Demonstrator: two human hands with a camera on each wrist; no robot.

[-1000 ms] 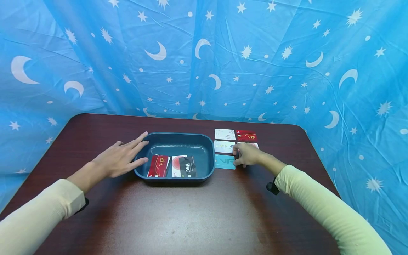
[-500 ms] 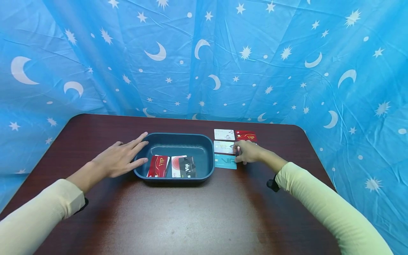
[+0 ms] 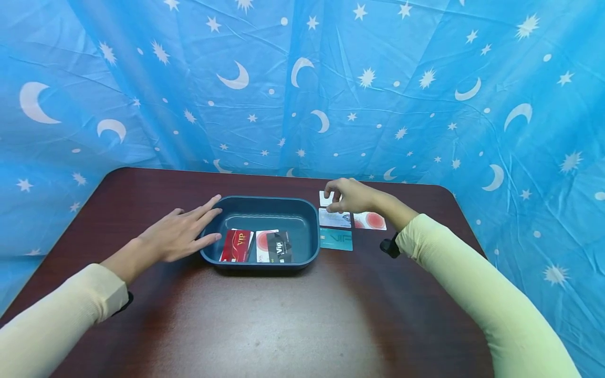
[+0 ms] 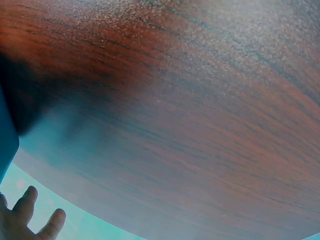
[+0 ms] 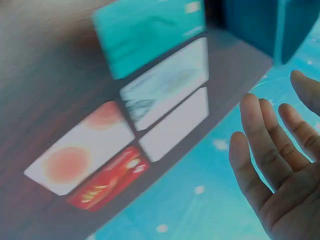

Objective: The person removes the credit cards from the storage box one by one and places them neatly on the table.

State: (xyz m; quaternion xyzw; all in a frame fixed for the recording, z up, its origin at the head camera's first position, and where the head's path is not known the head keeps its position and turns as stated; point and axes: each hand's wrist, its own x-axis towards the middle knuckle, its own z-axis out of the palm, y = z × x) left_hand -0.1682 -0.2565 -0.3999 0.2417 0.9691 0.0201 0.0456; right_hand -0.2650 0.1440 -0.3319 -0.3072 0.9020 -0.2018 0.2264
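My left hand (image 3: 181, 236) rests at the left end of a dark blue tray (image 3: 264, 266), fingers spread and extended over its rim. Above the cards on the right is my right hand (image 3: 352, 195), fingers loosely bent and nothing in them; the right wrist view shows the same bare hand (image 5: 285, 170). Below it lie a teal VIP card (image 3: 336, 239), a pale VIP card (image 3: 334, 218), a white card (image 3: 326, 198) partly covered by the fingers, and a white card with red circles (image 3: 370, 220). The red card (image 5: 110, 180) is hidden in the head view.
Inside the tray lie a red VIP card (image 3: 235, 245) overlapping another, and a black VIP card (image 3: 280, 247) over a white card with a red circle (image 3: 262, 247). A blue star-and-moon curtain (image 3: 302, 105) hangs behind the brown table (image 3: 264, 325).
My right hand has lifted off the cards and moved left and away from me, uncovering the red-circle card and covering the red one. The left hand stays at the tray.
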